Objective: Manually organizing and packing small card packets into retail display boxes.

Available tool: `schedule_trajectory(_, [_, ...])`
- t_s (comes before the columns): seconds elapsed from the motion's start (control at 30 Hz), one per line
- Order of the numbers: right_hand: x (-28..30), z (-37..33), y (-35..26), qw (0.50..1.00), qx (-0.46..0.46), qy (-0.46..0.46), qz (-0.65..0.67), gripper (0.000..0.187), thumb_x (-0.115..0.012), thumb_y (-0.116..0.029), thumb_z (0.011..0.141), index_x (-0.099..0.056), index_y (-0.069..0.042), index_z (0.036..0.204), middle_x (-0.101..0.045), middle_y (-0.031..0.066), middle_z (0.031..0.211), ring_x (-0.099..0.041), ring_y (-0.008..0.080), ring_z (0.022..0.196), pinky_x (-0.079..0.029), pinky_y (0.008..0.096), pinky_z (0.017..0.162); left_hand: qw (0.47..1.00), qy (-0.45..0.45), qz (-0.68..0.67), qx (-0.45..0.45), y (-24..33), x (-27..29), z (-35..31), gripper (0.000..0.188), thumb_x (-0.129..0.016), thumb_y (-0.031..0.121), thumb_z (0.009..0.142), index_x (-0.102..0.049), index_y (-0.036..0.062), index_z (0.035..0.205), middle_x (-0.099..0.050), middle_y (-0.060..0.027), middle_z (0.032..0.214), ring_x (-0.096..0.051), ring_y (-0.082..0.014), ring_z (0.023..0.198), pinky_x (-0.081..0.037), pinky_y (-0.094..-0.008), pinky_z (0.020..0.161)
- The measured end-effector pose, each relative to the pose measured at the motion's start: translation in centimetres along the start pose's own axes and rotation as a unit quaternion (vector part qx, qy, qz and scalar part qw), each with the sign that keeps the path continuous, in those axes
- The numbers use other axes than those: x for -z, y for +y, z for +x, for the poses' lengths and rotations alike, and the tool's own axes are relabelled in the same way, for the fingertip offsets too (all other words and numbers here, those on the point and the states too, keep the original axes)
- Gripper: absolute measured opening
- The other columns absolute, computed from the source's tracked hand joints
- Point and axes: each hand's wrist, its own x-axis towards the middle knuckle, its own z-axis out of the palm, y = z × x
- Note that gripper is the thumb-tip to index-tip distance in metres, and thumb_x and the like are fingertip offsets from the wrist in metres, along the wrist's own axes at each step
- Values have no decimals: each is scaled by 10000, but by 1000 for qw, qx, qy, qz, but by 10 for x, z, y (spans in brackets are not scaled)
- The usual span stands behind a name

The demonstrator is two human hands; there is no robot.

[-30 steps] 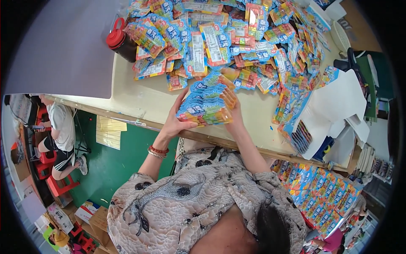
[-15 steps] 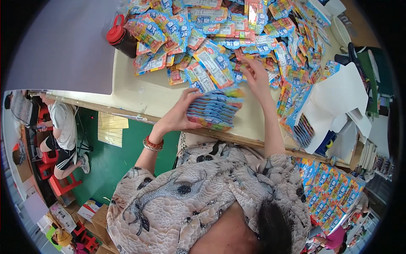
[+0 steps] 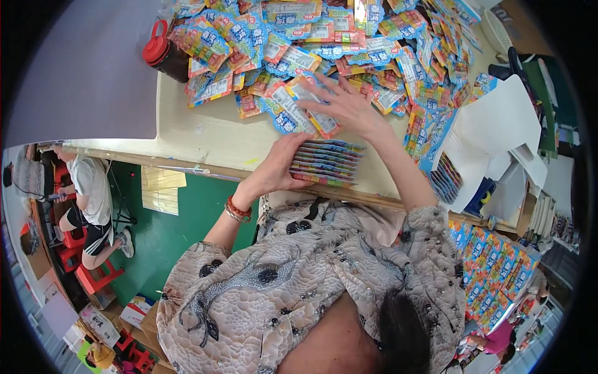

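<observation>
My left hand (image 3: 281,164) is wrapped around the left end of a neat stack of candy packets (image 3: 329,163) at the table's front edge. The packets stand in a row, their colourful edges showing. Just beyond it, my right hand (image 3: 350,111) reaches over the front of the loose pile with its fingers spread. It is over a blue-and-orange packet (image 3: 322,123) that lies label side up; whether the fingertips touch it I cannot tell. Another packet (image 3: 288,112) lies beside that one, on its left.
A big heap of loose packets (image 3: 293,34) covers the far side of the table (image 3: 205,137). A dark bottle with a red lid (image 3: 163,51) stands at left. On the right are an open white carton (image 3: 498,124) with packets and printed boxes (image 3: 492,274) below. A person (image 3: 93,187) sits at far left.
My right hand has moved left and its fingers have spread over the nearer packets. My left hand and the stack have shifted slightly right, and the stack sits more level.
</observation>
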Motion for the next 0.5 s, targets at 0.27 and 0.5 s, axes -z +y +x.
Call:
schedule_trajectory(0.27, [19, -12, 13, 992, 123, 23, -18, 408, -549, -83, 799, -558, -188, 1194, -443, 15, 1414, -329, 194, 1380, -319, 421, 1119, 999, -33, -36, 0, -2, -2, 2, 879, -848, 176, 598, -391, 62, 1340, -476, -177, 1237, -464, -351, 1180, -402, -406, 1006])
schedule_trajectory(0.5, [51, -47, -18, 995, -54, -48, 73, 174, -554, -74, 787, -563, -116, 956, -611, 54, 963, -596, 263, 945, -445, 375, 923, 997, 16, -62, 35, -1, -7, -9, 952, -851, 175, 613, -329, 59, 1400, -314, -207, 1394, -420, -372, 1242, -359, -414, 1074])
